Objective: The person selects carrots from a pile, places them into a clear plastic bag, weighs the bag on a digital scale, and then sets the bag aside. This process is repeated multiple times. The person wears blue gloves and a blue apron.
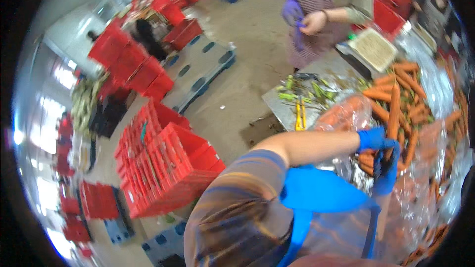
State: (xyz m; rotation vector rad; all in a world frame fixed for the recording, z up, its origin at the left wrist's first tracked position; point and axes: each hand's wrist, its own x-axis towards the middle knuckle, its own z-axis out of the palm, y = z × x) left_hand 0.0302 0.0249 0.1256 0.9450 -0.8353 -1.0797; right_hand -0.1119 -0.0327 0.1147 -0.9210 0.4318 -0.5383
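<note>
Both my hands wear blue gloves and meet at the lower end of a long carrot (394, 113), whose thin root tip points up the picture. My right hand (387, 168) is closed around that end, with a dark patch, dirt or an object, at its palm. Against the carrot from the left is my left hand (372, 140); its fingertips are blurred, and their grip is unclear. Loose carrots (412, 109) lie behind and around the hands. Beside them is a clear plastic bag of carrots (343, 113). Yellow-handled cutters (300, 115) lie on the metal table (276, 105) near green trimmings (319, 91).
A weighing scale with a pale tray (373, 50) stands at the table's far side. Beyond it is a co-worker (315, 18) with a purple glove. Stacked red crates (167, 167) and a blue-grey pallet (200, 70) stand left. Clear plastic (419, 200) covers carrots at right.
</note>
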